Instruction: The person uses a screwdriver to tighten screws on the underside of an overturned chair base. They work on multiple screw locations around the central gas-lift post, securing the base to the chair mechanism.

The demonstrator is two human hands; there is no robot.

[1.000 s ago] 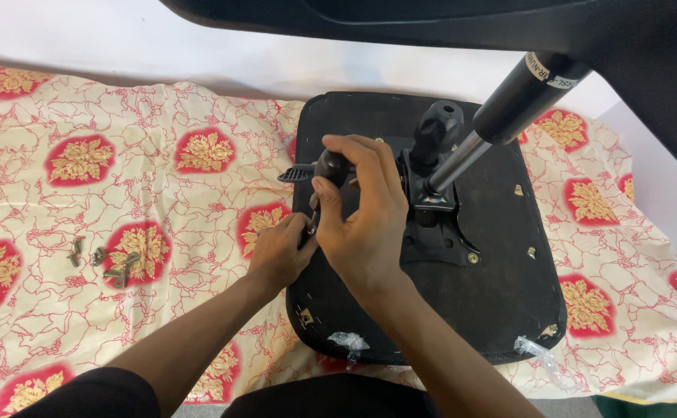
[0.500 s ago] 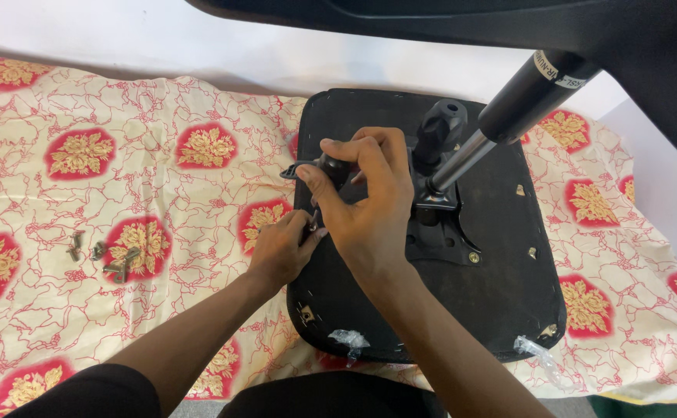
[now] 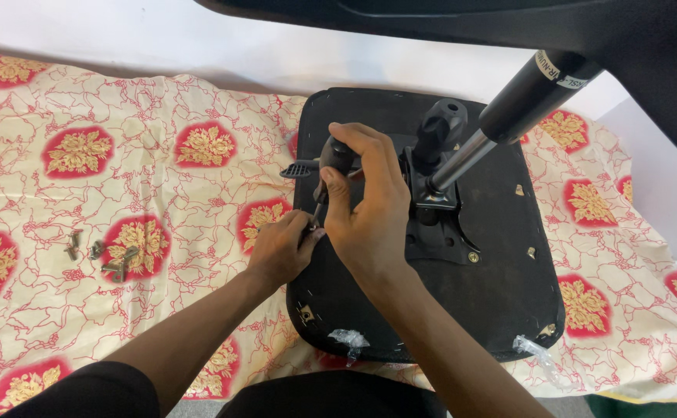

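Right hand [image 3: 369,209] closed round one screwdriver [image 3: 330,166], upright over one upturned black seat [image 3: 501,294] on the patterned cloth [image 3: 145,186]. Left hand [image 3: 284,248] pinching at its tip. About six loose screws [image 3: 102,255] well apart, leftward

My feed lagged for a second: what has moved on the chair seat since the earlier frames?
Little. The right hand keeps its grip on the screwdriver, its handle now a bit more upright with the tip down at the seat edge. The left hand stays pinched at the tip. The gas cylinder, the screws on the cloth and the seat have not moved.
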